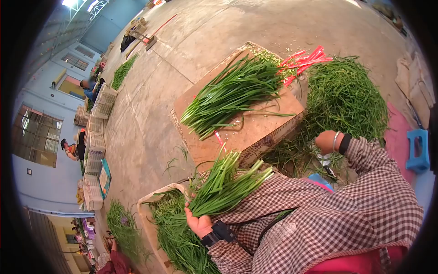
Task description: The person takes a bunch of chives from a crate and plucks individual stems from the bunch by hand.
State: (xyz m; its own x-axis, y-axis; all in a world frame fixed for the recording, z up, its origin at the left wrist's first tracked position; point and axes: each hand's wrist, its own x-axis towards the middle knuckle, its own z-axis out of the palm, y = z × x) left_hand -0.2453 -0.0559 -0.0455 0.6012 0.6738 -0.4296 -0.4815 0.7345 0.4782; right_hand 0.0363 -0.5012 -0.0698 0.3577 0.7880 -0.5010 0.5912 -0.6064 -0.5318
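My left hand [199, 223] is closed around a bunch of green stalks [223, 185], its pale cut ends pointing up and right, above a crate [145, 214] of more greens. Near the pile of loose green trimmings [344, 96], my right hand [325, 141] is curled with its fingers turned down and partly hidden; what it holds, if anything, cannot be made out. A larger bundle of long green stalks [237, 91] lies on the brown board [269, 121] in front of me, with red strips [308, 61] at its far right corner.
A blue plastic stool [418, 150] stands at the right. White crates [94, 148] line the left side, with people beyond them. Loose greens [123, 228] lie on the floor at lower left, near another person's arm [114, 258]. A long-handled tool [150, 42] lies farther off.
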